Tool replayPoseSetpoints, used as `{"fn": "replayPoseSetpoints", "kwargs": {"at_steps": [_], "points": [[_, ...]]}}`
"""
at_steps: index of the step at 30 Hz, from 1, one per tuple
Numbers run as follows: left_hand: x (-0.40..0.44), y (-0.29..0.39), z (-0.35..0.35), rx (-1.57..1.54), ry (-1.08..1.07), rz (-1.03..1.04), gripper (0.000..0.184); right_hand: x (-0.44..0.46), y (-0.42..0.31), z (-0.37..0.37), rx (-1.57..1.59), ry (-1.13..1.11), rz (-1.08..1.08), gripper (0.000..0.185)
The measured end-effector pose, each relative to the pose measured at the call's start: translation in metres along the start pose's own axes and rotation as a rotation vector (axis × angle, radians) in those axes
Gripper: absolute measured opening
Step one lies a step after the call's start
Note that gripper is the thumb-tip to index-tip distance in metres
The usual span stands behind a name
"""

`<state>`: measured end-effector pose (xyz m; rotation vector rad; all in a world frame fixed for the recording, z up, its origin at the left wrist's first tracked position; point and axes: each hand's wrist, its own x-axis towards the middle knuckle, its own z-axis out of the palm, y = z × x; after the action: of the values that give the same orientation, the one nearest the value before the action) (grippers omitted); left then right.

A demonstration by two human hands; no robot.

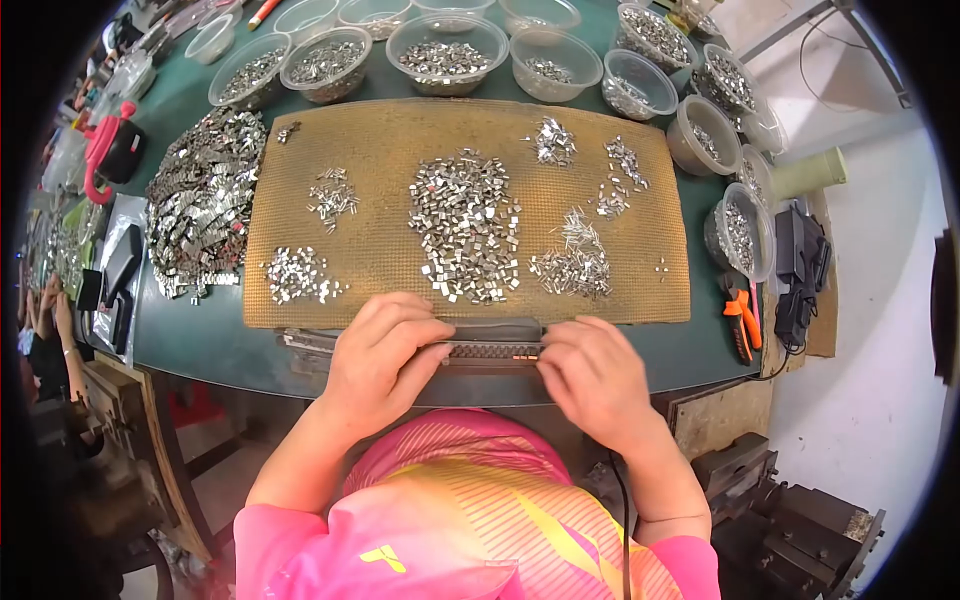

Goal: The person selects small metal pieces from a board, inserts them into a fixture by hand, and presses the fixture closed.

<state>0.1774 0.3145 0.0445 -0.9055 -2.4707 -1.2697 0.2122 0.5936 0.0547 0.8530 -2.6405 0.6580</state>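
A long dark metal holder point(495, 364) lies along the table's front edge, with a row of small metal pieces point(490, 351) in its slot. A few orange-coloured bits show at the right end of that row. My left hand point(385, 350) is closed around the holder's left part, thumb and forefinger near the row. At the row's right end my right hand point(597, 378) is closed with its fingertips pinched together; whatever is between them is hidden. Just beyond the hands, small shiny metal pieces point(465, 225) are heaped on a brown textured mat point(380, 135).
Plastic bowls point(447, 52) of metal parts line the back and right of the green table point(190, 345). A large pile of linked metal pieces point(205, 205) lies left of the mat. Orange-handled pliers point(741, 322) rest at the right. Another person's hands point(52, 308) show at far left.
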Motion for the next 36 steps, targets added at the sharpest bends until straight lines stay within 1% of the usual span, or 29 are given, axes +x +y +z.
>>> {"fn": "replayPoseSetpoints", "kwargs": {"at_steps": [3, 15, 18, 21, 24, 27, 30, 31, 36], "points": [[-0.001, -0.001, -0.001, -0.005, 0.011, 0.01, 0.026, 0.006, -0.007, 0.013, 0.007, -0.039, -0.059, 0.024], [-0.007, -0.006, 0.001, -0.048, 0.02, 0.015, 0.023, 0.005, -0.017, 0.027, -0.019, 0.007, -0.01, 0.023], [-0.009, -0.006, 0.001, -0.049, 0.028, 0.014, 0.023, 0.006, -0.015, 0.019, -0.05, -0.065, -0.065, 0.023], [-0.01, -0.006, -0.001, -0.055, 0.023, 0.009, 0.023, 0.006, -0.013, 0.013, -0.004, -0.087, -0.036, 0.021], [-0.012, -0.008, -0.006, -0.028, 0.039, 0.002, 0.023, 0.004, -0.005, 0.006, 0.156, -0.116, 0.062, 0.02], [-0.017, -0.012, -0.016, 0.008, 0.071, -0.043, 0.022, -0.003, -0.002, 0.005, 0.227, -0.072, 0.224, 0.018], [-0.027, -0.022, -0.029, 0.071, 0.118, -0.093, 0.021, -0.003, -0.004, 0.009, 0.156, -0.045, 0.179, 0.017], [-0.029, -0.028, -0.033, 0.121, 0.151, -0.074, 0.022, -0.002, -0.003, 0.007, 0.176, -0.059, 0.191, 0.017], [-0.051, -0.042, -0.056, 0.368, 0.237, -0.13, 0.02, 0.018, 0.001, -0.006, 0.257, -0.097, 0.227, 0.015]]}}
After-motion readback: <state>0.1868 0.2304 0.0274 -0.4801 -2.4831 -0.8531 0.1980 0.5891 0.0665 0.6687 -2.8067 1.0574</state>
